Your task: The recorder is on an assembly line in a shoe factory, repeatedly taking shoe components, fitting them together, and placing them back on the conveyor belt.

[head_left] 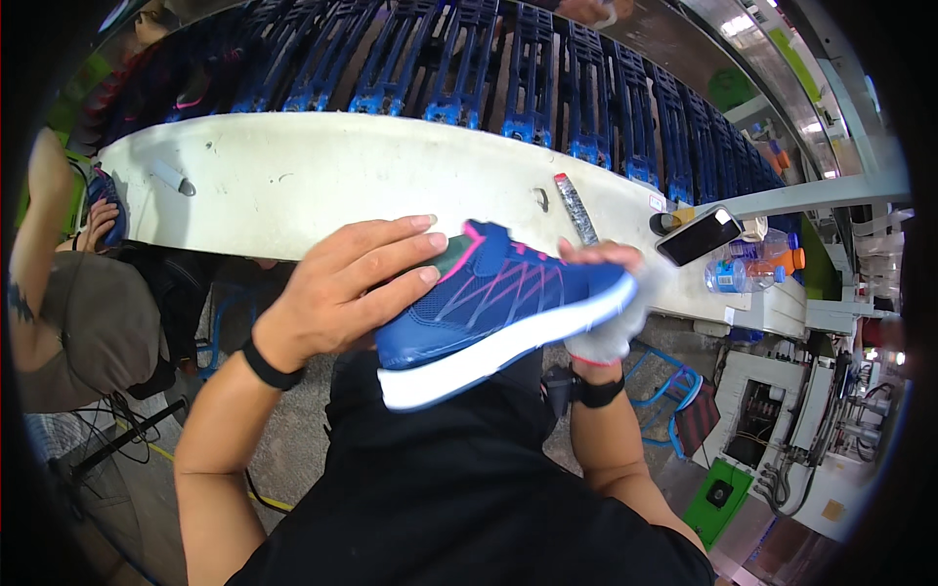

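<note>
A blue sneaker (pixel 498 298) with pink trim, pink laces and a thick white sole is held up in front of my body, its toe to the right. My left hand (pixel 357 283) is bare and grips the heel and collar, fingers laid over the opening, the thumb hidden behind. At the toe, my right hand (pixel 616 308) holds the shoe from the far side. It wears a whitish glove with a red cuff edge, bare at the fingertips, and is partly smeared by motion. Dark bands circle both wrists. Something dark green shows inside the shoe opening.
A white worktop (pixel 322 176) stretches ahead, with a blue slatted conveyor (pixel 449 73) beyond it. A wrapped tool with a red end (pixel 576 208), a phone (pixel 700 236) and plastic bottles (pixel 740 275) lie to the right. At far left, another person's hand (pixel 96 227) holds a dark shoe.
</note>
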Available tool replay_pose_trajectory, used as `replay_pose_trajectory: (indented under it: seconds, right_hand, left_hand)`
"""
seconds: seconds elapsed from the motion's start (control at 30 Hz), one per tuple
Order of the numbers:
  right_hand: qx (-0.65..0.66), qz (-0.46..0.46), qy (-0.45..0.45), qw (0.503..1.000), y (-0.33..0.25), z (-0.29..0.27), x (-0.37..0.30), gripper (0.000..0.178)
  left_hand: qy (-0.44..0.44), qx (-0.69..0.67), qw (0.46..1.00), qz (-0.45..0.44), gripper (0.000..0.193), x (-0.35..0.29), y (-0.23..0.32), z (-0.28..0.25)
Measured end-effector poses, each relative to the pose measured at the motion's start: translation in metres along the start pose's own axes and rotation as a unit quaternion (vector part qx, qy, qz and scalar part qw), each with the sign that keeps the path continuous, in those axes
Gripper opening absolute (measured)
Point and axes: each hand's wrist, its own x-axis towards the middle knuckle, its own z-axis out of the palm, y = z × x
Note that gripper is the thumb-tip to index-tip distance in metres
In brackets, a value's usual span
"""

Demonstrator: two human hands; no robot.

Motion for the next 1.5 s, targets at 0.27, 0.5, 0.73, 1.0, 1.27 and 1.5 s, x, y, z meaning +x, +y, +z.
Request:
replay_pose_trajectory:
  seconds: [0.27, 0.5, 0.73, 1.0, 1.27, 1.5]
  right_hand:
    - [-0.201, -0.078, -0.309, 0.926, -0.013, 0.085, 0.051, 0.144]
    - [-0.089, -0.083, -0.148, 0.981, 0.005, 0.118, 0.057, 0.047]
    - [0.183, -0.047, -0.137, 0.972, 0.036, 0.119, 0.073, 0.051]
    - [-0.114, -0.092, -0.182, 0.972, 0.005, 0.091, 0.074, 0.067]
    - [-0.076, 0.013, -0.150, 0.986, -0.036, 0.052, 0.054, 0.090]
    - [-0.457, -0.085, -0.253, 0.849, -0.082, 0.033, 0.072, 0.044]
  left_hand:
    - [-0.124, -0.134, 0.964, -0.194, 0.083, 0.066, -0.014, -0.020]
    - [-0.213, -0.137, 0.909, -0.331, 0.082, 0.086, -0.027, -0.025]
    - [-0.189, -0.165, 0.884, -0.395, 0.085, 0.075, -0.046, -0.026]
    - [-0.226, -0.091, 0.930, -0.276, 0.071, 0.124, -0.037, -0.010]
    - [-0.211, -0.015, 0.972, -0.100, 0.062, 0.151, -0.003, 0.021]
    - [-0.251, -0.004, 0.965, -0.075, 0.070, 0.170, -0.003, 0.033]
